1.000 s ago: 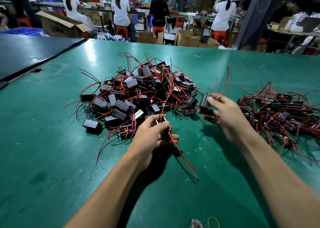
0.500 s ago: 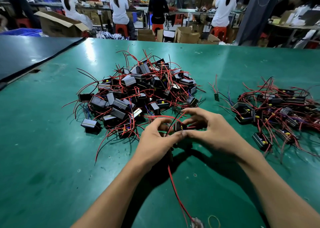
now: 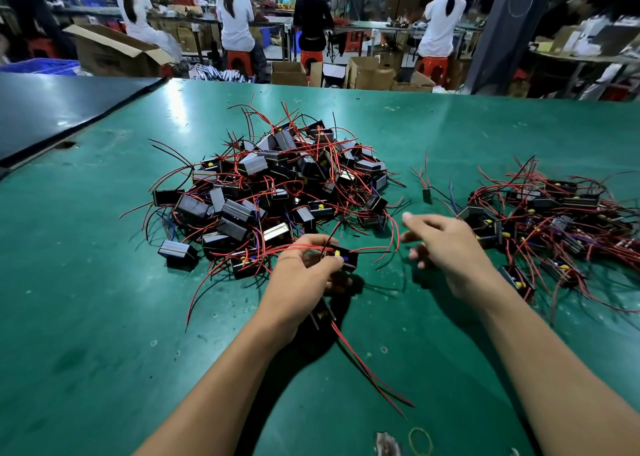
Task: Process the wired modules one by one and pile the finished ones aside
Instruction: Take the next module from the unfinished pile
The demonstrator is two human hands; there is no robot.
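Over bare mat (image 3: pixel 104 317) by main pile (image 3: pixel 270 185): L hand (image 3: pixel 301 279) grips module (image 3: pixel 346 256), R hand (image 3: pixel 450 251) free

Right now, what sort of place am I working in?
Most likely a factory assembly floor. A green table holds a big pile of wired modules and a smaller pile; people in white tops sit on red stools at benches behind, among cardboard boxes.

Far right: module pile (image 3: pixel 554 220) cut off by frame edge. Centre: held module (image 3: pixel 347 258) partly covered by left hand (image 3: pixel 301 282); 2nd module (image 3: pixel 322 314) half hidden under wrist. Fingertips of right hand (image 3: pixel 446 248) blurred. Lower edge: scrap (image 3: pixel 388 444) cut off.
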